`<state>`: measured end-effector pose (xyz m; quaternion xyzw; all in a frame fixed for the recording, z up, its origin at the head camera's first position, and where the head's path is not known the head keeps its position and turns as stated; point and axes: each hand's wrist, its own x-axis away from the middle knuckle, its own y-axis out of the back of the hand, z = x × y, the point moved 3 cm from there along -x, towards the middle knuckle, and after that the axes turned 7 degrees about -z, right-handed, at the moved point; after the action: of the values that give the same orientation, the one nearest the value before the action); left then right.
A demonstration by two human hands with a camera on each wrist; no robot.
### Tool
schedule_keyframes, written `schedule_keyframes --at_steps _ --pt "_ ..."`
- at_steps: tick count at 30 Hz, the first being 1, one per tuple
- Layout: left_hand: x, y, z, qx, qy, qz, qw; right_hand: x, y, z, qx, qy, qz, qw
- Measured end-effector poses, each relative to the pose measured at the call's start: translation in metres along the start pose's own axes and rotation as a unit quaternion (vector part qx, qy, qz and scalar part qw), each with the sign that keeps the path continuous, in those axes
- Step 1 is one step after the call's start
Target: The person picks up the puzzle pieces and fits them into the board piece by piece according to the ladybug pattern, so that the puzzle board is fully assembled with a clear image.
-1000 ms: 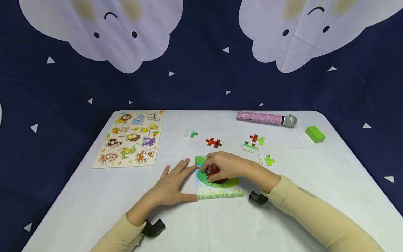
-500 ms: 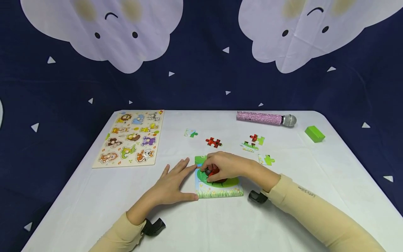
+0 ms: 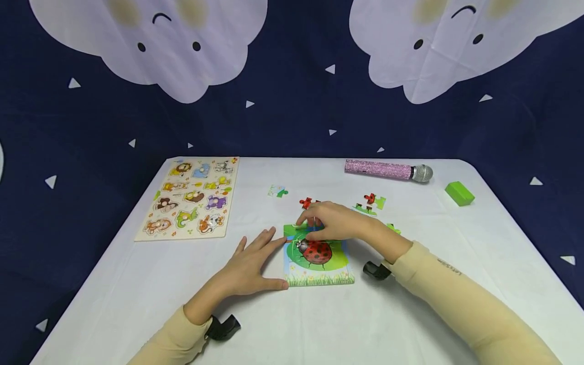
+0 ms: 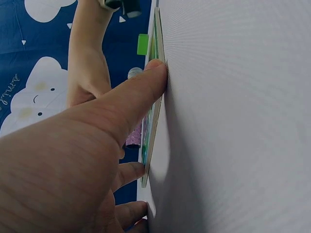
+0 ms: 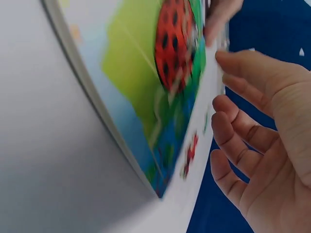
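A square ladybug jigsaw board (image 3: 319,280) lies flat on the white table. My left hand (image 3: 250,268) rests at its left side with fingers spread, the thumb (image 4: 150,77) touching the board's edge. Over the board's far part hovers my right hand (image 3: 338,221), fingers loosely bent. In the right wrist view, a gap shows between its thumb and fingers, with nothing held. Beyond it lies a red jigsaw piece (image 3: 305,203), partly hidden by that hand. Other loose pieces are a white-green one (image 3: 279,191), a red-green one (image 3: 375,201) and a green-white one (image 3: 366,209).
A wooden animal puzzle board (image 3: 175,212) lies at the back left. Along the far edge is a pink glitter microphone (image 3: 378,169), with a green block (image 3: 460,193) to its right. Another green piece (image 3: 394,228) is mostly hidden behind the right forearm.
My right hand has lifted off the ladybug's middle and moved away from me toward the board's far edge, uncovering the ladybug. The left hand stays in place.
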<state>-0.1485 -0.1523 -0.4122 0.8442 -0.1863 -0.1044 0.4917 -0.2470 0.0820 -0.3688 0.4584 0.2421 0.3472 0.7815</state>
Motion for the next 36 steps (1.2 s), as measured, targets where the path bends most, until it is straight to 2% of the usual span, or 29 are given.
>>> schedule_keyframes --at_steps 9,18,36 --pt "0.001 0.0 0.0 0.0 0.001 0.0 1.0 -0.016 0.025 -0.036 -0.026 -0.054 -0.036 0.9976" --pt "0.0 0.0 0.0 -0.002 0.003 0.003 1.0 -0.032 0.027 -0.061 -0.062 -0.098 -0.001 0.9932" --pt "-0.001 0.001 -0.001 -0.004 0.008 0.006 0.9999 -0.045 0.021 -0.072 -0.082 -0.094 0.026 0.9919"
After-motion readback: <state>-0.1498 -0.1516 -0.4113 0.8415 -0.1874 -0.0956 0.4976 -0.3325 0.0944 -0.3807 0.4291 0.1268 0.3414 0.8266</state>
